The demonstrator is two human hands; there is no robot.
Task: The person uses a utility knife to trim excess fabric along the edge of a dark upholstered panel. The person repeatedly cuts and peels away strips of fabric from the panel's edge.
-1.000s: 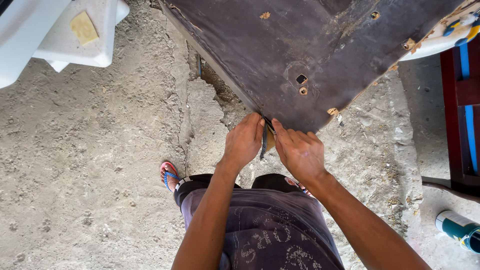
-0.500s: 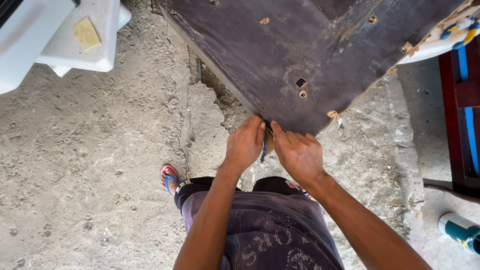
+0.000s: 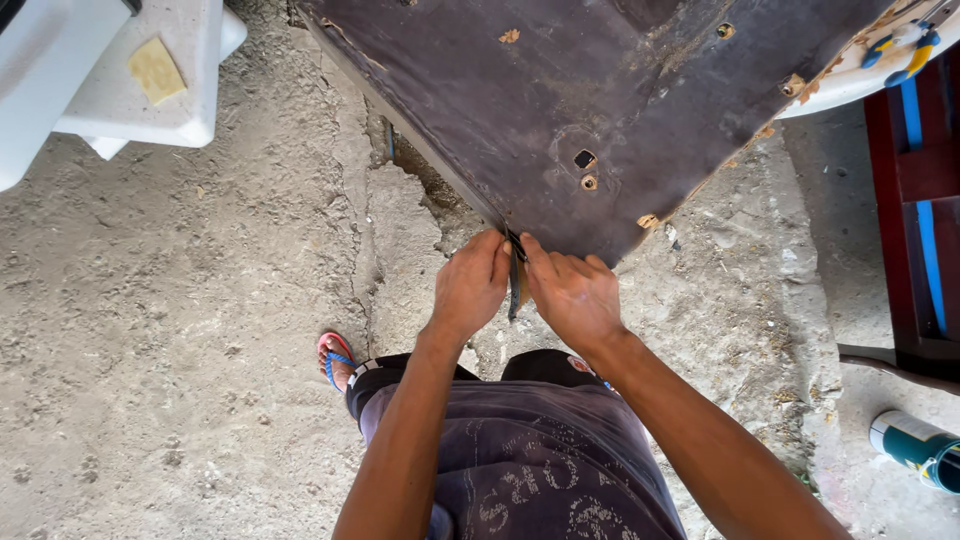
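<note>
Both hands are at the lowest corner of the dark brown panel [image 3: 560, 110], which hangs tilted over the cracked concrete floor [image 3: 180, 330]. The left hand [image 3: 470, 285] has its fingers curled tight, its grip pressed together on the near side of a thin dark strip [image 3: 514, 285] running down off that corner. The right hand [image 3: 572, 295] pinches the same strip from the other side, thumb up by the panel's edge. To do this well, I'd judge the strip wants steady pressure close to the edge, both thumbs kept near the corner. On containers: a white tub [image 3: 120, 80] at the floor's far left carries a yellow sponge [image 3: 157, 70]; a green can [image 3: 915, 448] lies at the right, contents hidden.
</note>
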